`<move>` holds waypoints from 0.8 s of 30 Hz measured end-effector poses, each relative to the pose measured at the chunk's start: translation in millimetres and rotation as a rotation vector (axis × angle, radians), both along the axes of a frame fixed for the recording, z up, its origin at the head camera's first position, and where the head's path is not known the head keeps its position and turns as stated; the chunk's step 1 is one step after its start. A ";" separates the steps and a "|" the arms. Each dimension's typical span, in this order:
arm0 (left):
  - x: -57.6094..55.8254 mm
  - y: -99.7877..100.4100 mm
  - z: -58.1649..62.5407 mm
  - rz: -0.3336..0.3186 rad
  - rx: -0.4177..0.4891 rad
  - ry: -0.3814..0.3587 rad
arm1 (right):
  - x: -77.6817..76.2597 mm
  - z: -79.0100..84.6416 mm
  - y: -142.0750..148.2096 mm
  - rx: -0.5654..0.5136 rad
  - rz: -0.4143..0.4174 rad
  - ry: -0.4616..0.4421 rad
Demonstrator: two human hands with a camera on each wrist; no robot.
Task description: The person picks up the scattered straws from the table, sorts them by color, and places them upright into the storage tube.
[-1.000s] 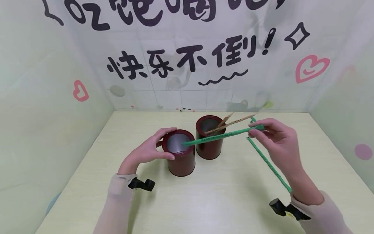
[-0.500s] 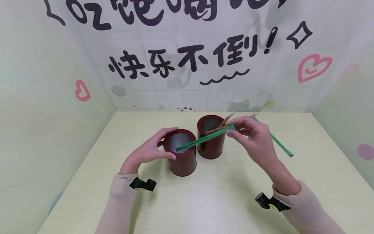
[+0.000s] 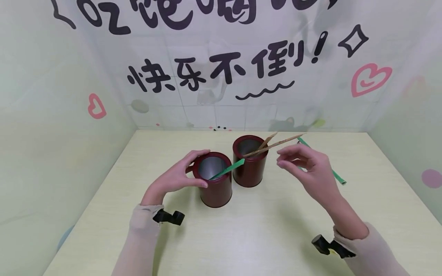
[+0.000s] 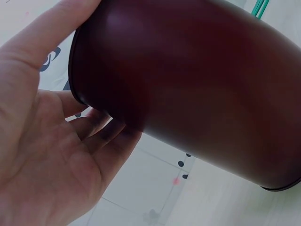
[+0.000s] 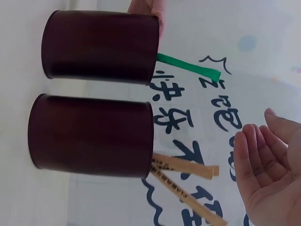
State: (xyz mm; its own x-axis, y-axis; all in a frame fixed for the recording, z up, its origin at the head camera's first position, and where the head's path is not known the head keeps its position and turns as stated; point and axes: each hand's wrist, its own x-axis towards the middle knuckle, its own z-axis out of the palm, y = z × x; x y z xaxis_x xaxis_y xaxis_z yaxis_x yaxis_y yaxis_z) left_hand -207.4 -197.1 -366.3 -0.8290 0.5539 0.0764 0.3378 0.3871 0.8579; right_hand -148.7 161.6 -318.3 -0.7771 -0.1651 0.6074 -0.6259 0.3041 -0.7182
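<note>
My left hand (image 3: 177, 174) grips the near dark red can (image 3: 216, 194) at its rim, thumb in front and fingers round the far side. A thin green wrapped straw (image 3: 234, 166) leans in that can, its upper end sticking out over the right rim. My right hand (image 3: 310, 165) hovers to the right of both cans, fingers loosely bent and holding nothing; the right wrist view shows its palm (image 5: 268, 183) bare. Beside the near can stands a second dark red can (image 3: 248, 174). Brown wrapped straws (image 5: 188, 195) lean out of it.
Behind my right hand, a green wrapped straw (image 3: 339, 178) lies on the pale table (image 3: 241, 241), partly hidden. A printed back wall (image 3: 193, 115) with dark lettering closes off the far side, and side walls flank the table.
The green wrapped straw has gone from my right hand into the near can. My right hand first moved left with it, let go, then drew back right. The left hand has kept its grip.
</note>
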 end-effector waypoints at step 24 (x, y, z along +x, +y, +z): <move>-1.1 -0.7 -1.7 0.001 -0.002 0.003 | 24.3 -43.8 102.8 0.161 -0.243 -0.285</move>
